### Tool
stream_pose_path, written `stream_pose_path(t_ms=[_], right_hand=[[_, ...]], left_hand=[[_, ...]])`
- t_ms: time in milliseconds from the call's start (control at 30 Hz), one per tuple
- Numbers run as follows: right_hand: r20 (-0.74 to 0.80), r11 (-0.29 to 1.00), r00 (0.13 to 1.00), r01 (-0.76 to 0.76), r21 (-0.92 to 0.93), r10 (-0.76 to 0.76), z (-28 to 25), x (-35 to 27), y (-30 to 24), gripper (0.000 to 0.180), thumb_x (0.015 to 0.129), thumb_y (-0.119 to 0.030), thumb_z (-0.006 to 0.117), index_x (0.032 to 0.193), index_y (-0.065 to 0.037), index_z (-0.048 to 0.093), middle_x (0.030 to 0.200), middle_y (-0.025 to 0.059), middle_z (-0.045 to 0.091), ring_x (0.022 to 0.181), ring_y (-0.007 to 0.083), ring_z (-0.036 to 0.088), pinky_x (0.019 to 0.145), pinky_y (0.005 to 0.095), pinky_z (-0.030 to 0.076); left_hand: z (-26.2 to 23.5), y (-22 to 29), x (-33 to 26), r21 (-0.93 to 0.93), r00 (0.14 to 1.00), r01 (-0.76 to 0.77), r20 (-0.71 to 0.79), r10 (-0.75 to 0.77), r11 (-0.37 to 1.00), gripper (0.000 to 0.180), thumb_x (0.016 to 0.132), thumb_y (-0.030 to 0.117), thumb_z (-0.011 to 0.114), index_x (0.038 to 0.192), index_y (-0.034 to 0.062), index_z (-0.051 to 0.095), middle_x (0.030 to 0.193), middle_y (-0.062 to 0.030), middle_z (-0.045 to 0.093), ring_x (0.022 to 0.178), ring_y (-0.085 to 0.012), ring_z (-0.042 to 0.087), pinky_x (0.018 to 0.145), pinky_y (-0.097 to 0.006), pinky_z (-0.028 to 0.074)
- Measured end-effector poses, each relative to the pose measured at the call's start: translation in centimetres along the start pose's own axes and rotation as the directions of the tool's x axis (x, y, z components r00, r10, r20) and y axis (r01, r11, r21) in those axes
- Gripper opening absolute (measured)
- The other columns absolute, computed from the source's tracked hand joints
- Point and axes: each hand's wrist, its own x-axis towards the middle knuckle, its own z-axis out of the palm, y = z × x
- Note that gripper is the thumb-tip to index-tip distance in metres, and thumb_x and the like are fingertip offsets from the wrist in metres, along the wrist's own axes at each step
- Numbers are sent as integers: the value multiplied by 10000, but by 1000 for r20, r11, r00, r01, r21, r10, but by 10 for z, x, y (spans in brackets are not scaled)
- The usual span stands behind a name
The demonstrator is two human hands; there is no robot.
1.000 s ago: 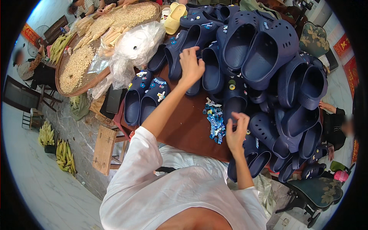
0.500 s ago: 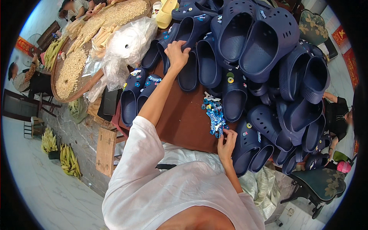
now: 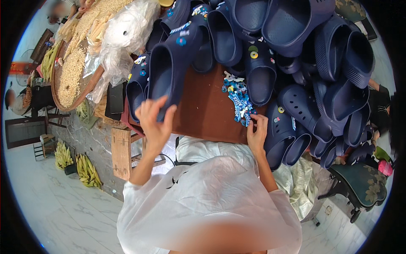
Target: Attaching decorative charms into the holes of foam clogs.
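One blue clog (image 3: 174,63) is extending lengthwise away from the left hand (image 3: 154,127), heel nearest, toe farthest. The right hand (image 3: 257,134) is resting at the charm pile's (image 3: 239,100) near end; whether either is gripping anything, I cannot tell.

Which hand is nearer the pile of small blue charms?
Right. The right hand is at the lower right edge of the charm pile; the left hand is well to its left, by a navy clog.
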Motion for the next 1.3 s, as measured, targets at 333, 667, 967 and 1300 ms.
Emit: stream_pose_path(t_ms=[333,667,967,1300], right_hand=[[-36,990,996,82,-116,-87,6,5,-9,228,840,24,621,1062,-25,629,1060,166,570,1010,333,574,841,405,485],[137,902,924,380,-204,-358,36,54,-39,432,777,73,577,1197,-29,590,1147,143,583,1039,336,560,868,424,459],[255,739,868,497,-454,-426,78,113,-40,424,816,-9,578,1239,26,571,1212,150,569,1142,331,522,929,430,432],[324,744,846,529,-407,-424,70,93,-38,391,838,-21,598,1229,5,585,1242,157,564,1221,345,497,968,458,421]], left_hand=[[2,21,-146,-98,954,195,250,-165,976,303,729,141,812,1018,138,722,746,12,507,760,-186,489,801,-346,295],[27,9,-143,-149,772,191,633,-54,970,267,782,91,750,1018,53,631,852,-85,625,807,-277,599,734,-384,428],[42,-5,-52,-446,914,331,371,-164,832,125,889,37,651,1005,7,686,862,-117,648,719,-207,644,657,-297,502],[113,-29,-8,-399,904,325,398,-158,857,382,878,122,645,1246,39,586,1181,-169,600,1083,-338,597,917,-394,476]])
